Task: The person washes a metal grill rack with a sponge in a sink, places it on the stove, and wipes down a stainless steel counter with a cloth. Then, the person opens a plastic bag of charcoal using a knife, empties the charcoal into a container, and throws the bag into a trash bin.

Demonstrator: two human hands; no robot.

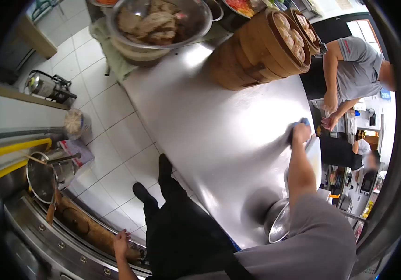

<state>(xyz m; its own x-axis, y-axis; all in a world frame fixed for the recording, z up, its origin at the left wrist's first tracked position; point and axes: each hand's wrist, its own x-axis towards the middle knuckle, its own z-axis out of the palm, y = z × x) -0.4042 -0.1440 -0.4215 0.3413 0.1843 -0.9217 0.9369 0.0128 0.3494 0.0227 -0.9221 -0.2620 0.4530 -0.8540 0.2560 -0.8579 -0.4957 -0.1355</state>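
Note:
My right hand [302, 133] reaches far over the steel table [200, 135]. Its fingers are closed on a blue cloth [304, 122], pressed against the tabletop near the far edge. Under my right forearm sits a pale plastic tub [316, 156]. A shiny metal bowl [277, 223] lies close to my grey sleeve, partly hidden by it. My left hand [122, 241] hangs low beside the stove counter, fingers loosely curled and apart, with nothing visible in it.
Stacked bamboo steamers [256, 53] hold pale dumplings on top. A large metal bowl [200, 28] contains brownish pieces of food. Beyond the table a co-worker [357, 63] stands, and another person [345, 151] is farther off. A metal pot [42, 175] stands by the stove.

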